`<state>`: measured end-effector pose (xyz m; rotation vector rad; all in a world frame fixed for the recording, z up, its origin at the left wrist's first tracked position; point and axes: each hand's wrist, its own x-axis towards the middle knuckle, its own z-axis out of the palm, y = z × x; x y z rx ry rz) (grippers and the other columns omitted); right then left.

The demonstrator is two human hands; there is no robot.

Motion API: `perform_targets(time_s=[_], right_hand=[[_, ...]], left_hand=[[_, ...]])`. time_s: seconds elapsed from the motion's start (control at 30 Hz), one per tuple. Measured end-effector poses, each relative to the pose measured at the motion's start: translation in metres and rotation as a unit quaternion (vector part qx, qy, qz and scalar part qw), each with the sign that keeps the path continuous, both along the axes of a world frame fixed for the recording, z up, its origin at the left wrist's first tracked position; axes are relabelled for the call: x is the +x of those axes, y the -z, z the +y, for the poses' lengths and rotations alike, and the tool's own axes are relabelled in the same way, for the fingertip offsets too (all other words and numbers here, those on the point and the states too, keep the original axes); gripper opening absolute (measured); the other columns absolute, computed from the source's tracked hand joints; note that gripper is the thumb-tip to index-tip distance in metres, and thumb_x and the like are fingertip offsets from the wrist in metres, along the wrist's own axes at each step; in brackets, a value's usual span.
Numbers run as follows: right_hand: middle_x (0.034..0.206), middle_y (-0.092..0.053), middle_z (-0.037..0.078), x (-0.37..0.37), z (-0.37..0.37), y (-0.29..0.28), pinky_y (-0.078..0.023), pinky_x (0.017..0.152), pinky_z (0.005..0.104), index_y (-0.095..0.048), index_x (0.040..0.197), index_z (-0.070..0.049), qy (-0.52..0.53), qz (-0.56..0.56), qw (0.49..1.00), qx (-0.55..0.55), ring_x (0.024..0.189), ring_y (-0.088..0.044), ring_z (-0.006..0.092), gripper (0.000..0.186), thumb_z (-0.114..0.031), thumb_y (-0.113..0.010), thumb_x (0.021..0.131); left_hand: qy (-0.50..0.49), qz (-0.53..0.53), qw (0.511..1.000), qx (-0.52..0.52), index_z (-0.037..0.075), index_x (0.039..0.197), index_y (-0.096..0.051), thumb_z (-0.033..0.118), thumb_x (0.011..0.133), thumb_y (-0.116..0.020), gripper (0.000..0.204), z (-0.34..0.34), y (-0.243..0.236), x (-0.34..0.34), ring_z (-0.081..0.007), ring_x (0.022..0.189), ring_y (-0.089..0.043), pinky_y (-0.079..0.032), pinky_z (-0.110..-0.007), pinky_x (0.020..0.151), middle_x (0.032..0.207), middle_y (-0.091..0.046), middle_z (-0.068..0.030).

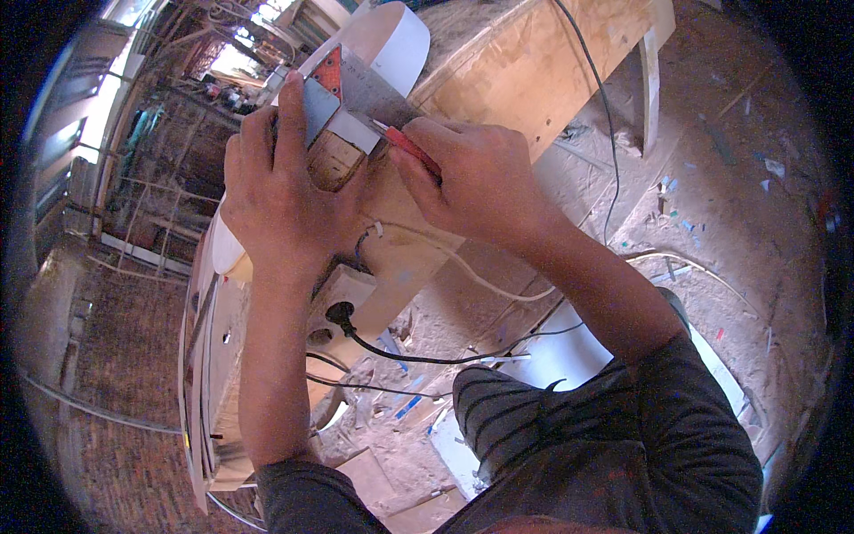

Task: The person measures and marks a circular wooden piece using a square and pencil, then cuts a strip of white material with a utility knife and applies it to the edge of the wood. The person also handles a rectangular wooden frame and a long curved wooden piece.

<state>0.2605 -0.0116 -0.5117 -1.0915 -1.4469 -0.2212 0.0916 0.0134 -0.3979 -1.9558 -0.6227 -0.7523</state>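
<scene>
My left hand (276, 196) grips a pale blue-grey plate (320, 109) and a wooden block (336, 160) beneath it, its fingers curled over the left side. Around these are a small white piece (356, 132), an orange-red triangular piece with holes (330, 66) and a grey metal plate (365, 87). My right hand (471, 173) is closed on a red-handled tool (407, 147), whose thin tip lies at the white piece's right edge.
The wooden bench (569, 58) runs diagonally, with a white curved sheet (400, 49) on it. A power strip (350, 285) with a black plug and several loose cables lies below my hands. Scraps litter the dusty floor (729, 196). A brick surface (116, 427) shows at lower left.
</scene>
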Motion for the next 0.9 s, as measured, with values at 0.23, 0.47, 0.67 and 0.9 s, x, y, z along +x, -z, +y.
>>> perform_targets(time_s=[0.23, 0.47, 0.67, 0.9], right_hand=[[0.07, -0.068, 0.014, -0.006, 0.003, 0.0, -0.053, 0.057, 0.05, -0.066, 0.091, -0.011, 0.035, 0.007, 0.999, -0.001, 0.064, -0.07, 0.0392, 0.023, -0.033, -0.067, 0.098], [0.069, -0.069, 0.013, -0.009, 0.003, -0.002, -0.053, 0.057, 0.0507, -0.066, 0.092, -0.013, 0.045, 0.003, 0.999, -0.031, 0.063, -0.069, 0.0386, 0.021, -0.033, -0.066, 0.099], [0.069, -0.069, 0.013, -0.016, -0.002, -0.008, -0.052, 0.054, 0.0522, -0.067, 0.089, -0.013, 0.097, 0.001, 0.994, -0.052, 0.063, -0.07, 0.039, 0.024, -0.034, -0.066, 0.099], [0.069, -0.069, 0.015, -0.01, -0.006, -0.014, -0.053, 0.055, 0.0529, -0.067, 0.083, -0.011, 0.111, -0.031, 0.993, -0.029, 0.064, -0.07, 0.0409, 0.028, -0.034, -0.065, 0.1]], left_hand=[[0.027, 0.004, 1.0, 0.009, 0.013, 0.151, -0.056, 0.038, 0.063, -0.091, 0.098, 0.0, 0.001, -0.001, -0.0327, 0.101, -0.064, -0.055, -0.044, 0.079, 0.119, -0.063, -0.0102], [0.004, 0.003, 1.0, 0.007, 0.014, 0.15, -0.057, 0.036, 0.063, -0.091, 0.096, 0.0, 0.003, -0.003, -0.0332, 0.101, -0.064, -0.056, -0.045, 0.08, 0.121, -0.064, -0.0088], [0.002, 0.011, 1.0, 0.019, 0.015, 0.15, -0.057, 0.038, 0.063, -0.091, 0.096, 0.004, 0.002, -0.006, -0.033, 0.101, -0.065, -0.056, -0.045, 0.08, 0.119, -0.064, -0.0089], [0.016, 0.013, 0.999, 0.028, 0.017, 0.148, -0.059, 0.037, 0.064, -0.089, 0.092, 0.005, 0.001, -0.005, -0.0334, 0.101, -0.066, -0.057, -0.044, 0.082, 0.115, -0.065, -0.0091]])
